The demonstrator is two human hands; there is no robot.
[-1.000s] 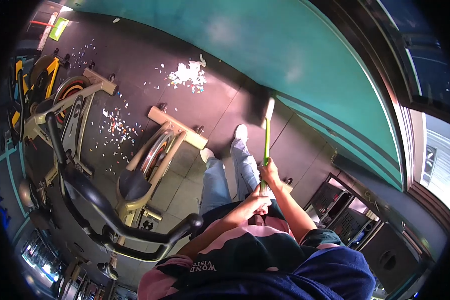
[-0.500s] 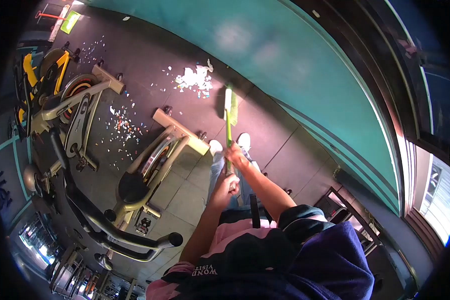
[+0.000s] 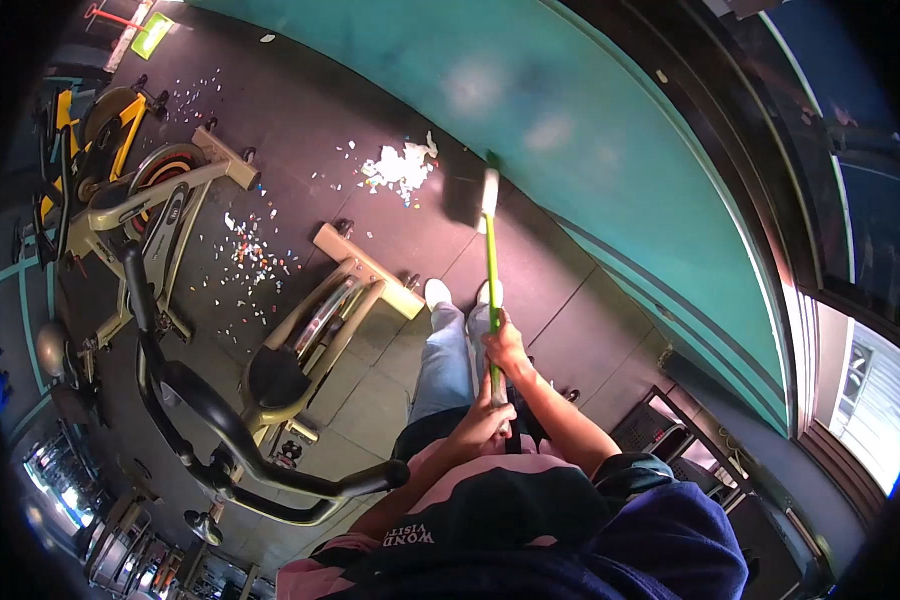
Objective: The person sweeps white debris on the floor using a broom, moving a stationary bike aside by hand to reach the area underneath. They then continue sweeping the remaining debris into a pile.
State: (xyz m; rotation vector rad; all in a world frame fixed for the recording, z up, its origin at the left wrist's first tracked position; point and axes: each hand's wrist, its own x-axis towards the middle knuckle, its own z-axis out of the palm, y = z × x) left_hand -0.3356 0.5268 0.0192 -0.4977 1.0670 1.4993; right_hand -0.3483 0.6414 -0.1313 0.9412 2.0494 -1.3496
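Note:
A broom [image 3: 491,255] with a green handle and a white head points away from me toward the teal wall. My right hand [image 3: 506,347] is wrapped round the handle partway down. Nearer my body, my left hand [image 3: 484,423] grips the handle's end. The broom head appears lifted off the floor, with a dark shadow to its left; most of its bristles are hard to see. A heap of white scraps [image 3: 400,170] lies on the dark floor left of the broom head. More small coloured bits [image 3: 255,255] are scattered farther left.
An exercise bike [image 3: 310,350] stands close on my left, its handlebar [image 3: 260,475] reaching near my left arm. Other bikes [image 3: 160,190] stand beyond it. A green dustpan [image 3: 152,36] with a red handle is at the far left. The teal wall [image 3: 610,150] runs along the right.
The broom has shifted right, away from the white heap, and its head has tilted toward the wall. Both my hands have moved right and closer to my body, still holding the handle.

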